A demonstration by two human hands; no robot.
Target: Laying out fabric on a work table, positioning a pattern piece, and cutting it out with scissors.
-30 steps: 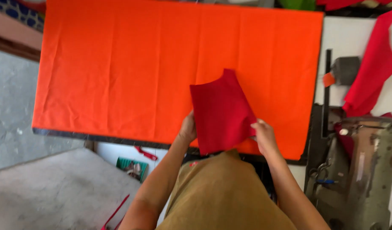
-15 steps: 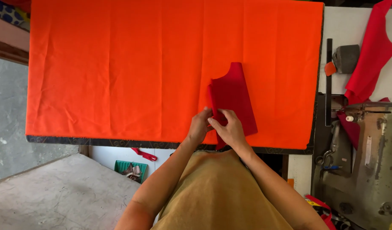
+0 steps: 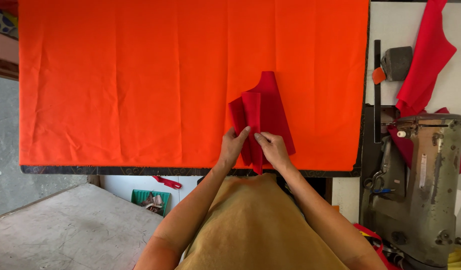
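Observation:
A dark red cut fabric piece [image 3: 266,111] lies on a large orange cloth [image 3: 140,80] spread over the table. Part of the red piece is folded over into a narrow strip along its left side. My left hand [image 3: 233,146] pinches the red piece's lower left edge. Right beside it, my right hand [image 3: 273,148] grips the folded lower edge, near the table's front edge. Both hands nearly touch each other.
A grey sewing machine [image 3: 424,185] stands at the right. Behind it lie a black ruler [image 3: 377,90], a grey block [image 3: 396,63] and more red fabric [image 3: 426,55]. A green basket [image 3: 150,201] sits on the floor below the table.
The red piece was lifted off the table a second ago; now it lies flatter on the orange cloth with a fold on its left. Both hands have come together at its lower edge.

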